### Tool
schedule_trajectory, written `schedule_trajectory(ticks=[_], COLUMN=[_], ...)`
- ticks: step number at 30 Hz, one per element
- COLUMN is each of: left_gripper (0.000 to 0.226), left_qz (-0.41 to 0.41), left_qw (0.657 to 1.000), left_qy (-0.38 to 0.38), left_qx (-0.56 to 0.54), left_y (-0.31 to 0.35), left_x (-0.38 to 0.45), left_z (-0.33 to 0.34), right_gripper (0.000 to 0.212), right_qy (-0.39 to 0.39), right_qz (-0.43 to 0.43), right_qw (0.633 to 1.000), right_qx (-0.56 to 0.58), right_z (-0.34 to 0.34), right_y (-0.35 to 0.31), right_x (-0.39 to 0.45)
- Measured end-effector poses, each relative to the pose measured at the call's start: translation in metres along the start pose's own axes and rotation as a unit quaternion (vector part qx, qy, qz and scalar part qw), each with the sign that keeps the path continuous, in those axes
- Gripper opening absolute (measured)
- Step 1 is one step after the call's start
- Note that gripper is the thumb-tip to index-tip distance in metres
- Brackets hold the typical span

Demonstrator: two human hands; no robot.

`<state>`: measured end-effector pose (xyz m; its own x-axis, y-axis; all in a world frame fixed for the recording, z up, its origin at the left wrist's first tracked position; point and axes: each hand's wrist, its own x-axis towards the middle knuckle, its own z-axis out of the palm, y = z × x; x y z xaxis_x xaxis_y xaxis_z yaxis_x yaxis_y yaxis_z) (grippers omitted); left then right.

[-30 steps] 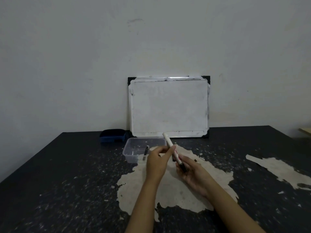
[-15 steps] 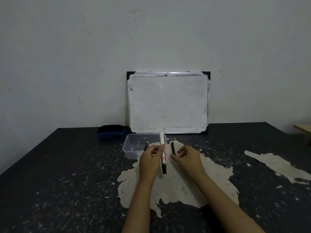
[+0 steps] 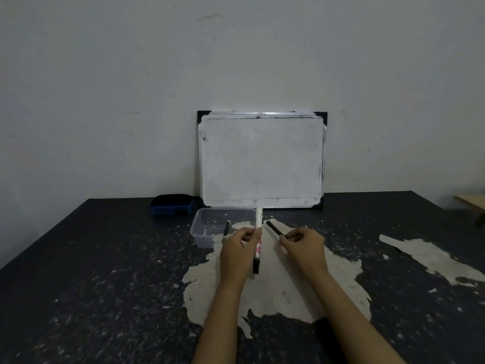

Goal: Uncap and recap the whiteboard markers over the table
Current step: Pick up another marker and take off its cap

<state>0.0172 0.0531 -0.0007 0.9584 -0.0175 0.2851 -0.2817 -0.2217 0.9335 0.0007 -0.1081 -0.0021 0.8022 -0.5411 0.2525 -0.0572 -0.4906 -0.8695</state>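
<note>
My left hand (image 3: 236, 256) grips a white whiteboard marker (image 3: 258, 222) around its middle. It is held nearly upright over the table, with its black end pointing down toward me. My right hand (image 3: 304, 248) pinches a slim black cap (image 3: 274, 228), which points up and left, a short gap to the right of the marker. The cap and marker are apart. A second marker (image 3: 226, 228) with a dark end lies inside a clear plastic container (image 3: 199, 222) just left of my left hand.
A small whiteboard (image 3: 262, 158) leans on the wall at the back of the dark, paint-worn table (image 3: 105, 271). A blue eraser (image 3: 172, 204) sits left of it. A wooden edge (image 3: 469, 200) shows at far right.
The cap has come off the marker's lower end. My right hand carried it up and to the right, while my left hand turned the marker from tilted to nearly upright.
</note>
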Motion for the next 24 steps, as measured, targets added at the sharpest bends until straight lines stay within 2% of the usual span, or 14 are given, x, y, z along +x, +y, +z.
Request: schedule_trajectory(ticks=[3,6,13,18,24], left_gripper=[0.028,0.028,0.028,0.028,0.03], left_qz=[0.008,0.014,0.02,0.03,0.041], left_qw=[1.0,1.0,1.0,0.999,0.998], left_qy=[0.0,-0.006,-0.016,-0.032,-0.047], left_qx=[0.008,0.013,0.015,0.026,0.017], left_y=[0.002,0.001,0.0,0.001,-0.006], left_x=[0.0,-0.001,-0.004,-0.006,-0.005], left_z=[0.002,0.004,0.003,0.005,0.008], right_gripper=[0.011,0.016,0.021,0.025,0.031], right_qy=[0.016,-0.005,-0.025,-0.036,0.004], right_qz=[-0.002,-0.001,0.056,0.079,0.109], right_qw=[0.997,0.993,0.951,0.933,0.906], right_qx=[0.071,0.122,0.304,0.349,0.408], right_z=[-0.015,-0.023,-0.034,-0.038,-0.04], right_y=[0.003,0.004,-0.006,-0.005,-0.006], right_x=[0.002,0.002,0.002,0.002,0.006])
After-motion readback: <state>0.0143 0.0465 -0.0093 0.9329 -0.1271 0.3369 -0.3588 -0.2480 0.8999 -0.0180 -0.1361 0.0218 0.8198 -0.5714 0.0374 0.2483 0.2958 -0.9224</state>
